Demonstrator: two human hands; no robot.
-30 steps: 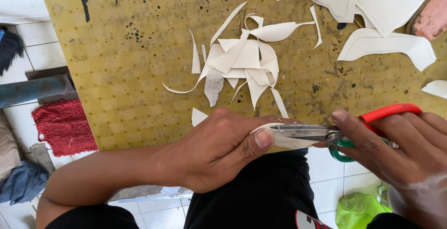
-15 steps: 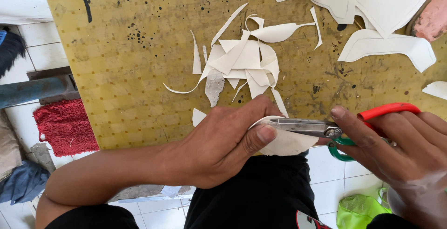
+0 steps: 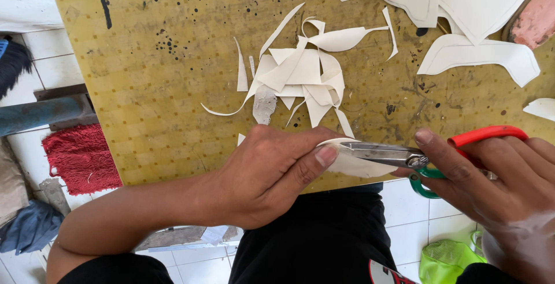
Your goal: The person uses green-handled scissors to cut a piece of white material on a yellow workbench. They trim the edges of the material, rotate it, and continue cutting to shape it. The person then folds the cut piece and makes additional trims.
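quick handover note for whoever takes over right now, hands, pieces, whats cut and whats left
Left hand: grip on a small white piece, thumb on top.
Right hand: holds the scissors, blades across that piece at the board's near edge.
Done: a pile of white offcuts lies mid-board; larger cut shapes sit at the far right.
Left: the piece in hand is not yet cut through.

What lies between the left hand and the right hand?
In the head view, the scissors' metal blades and the white piece they cut span between left hand and right hand.
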